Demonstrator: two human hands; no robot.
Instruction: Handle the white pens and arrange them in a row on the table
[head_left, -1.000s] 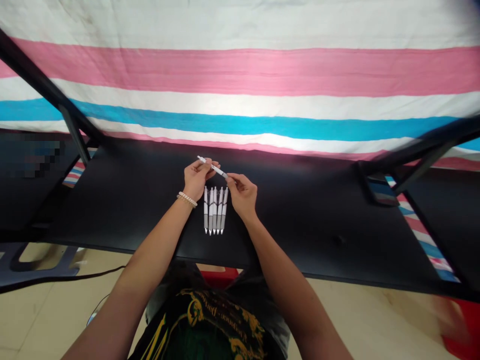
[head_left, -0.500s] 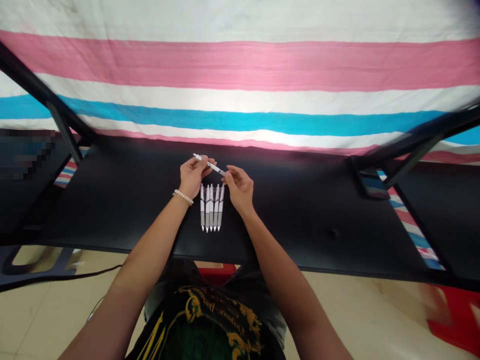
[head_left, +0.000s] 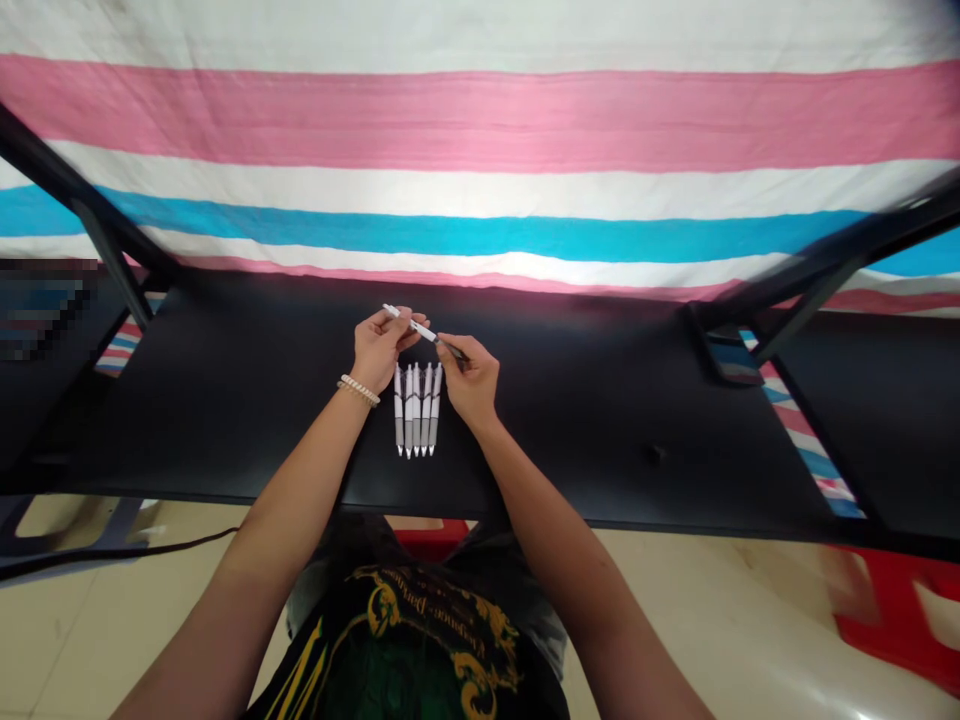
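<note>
A white pen (head_left: 424,332) slants between my two hands above the black table. My left hand (head_left: 379,345) is closed in a pinch around its upper part, with the clicker end sticking out to the left. The fingers of my right hand (head_left: 472,378) are closed on the pen's lower end and cover most of the tip. Just below my hands lies a row of several white pens (head_left: 417,405) with grey grips, side by side, their metal tips toward me.
The black table (head_left: 585,400) spans the view, with a small dark object (head_left: 658,455) at right. Black metal struts (head_left: 112,260) rise at both sides. A striped cloth (head_left: 480,120) hangs behind. Red stools (head_left: 892,620) stand below.
My right hand has moved slightly left along the pen and now covers more of its lower end. The left hand keeps its pinch. The whole view has shifted a little.
</note>
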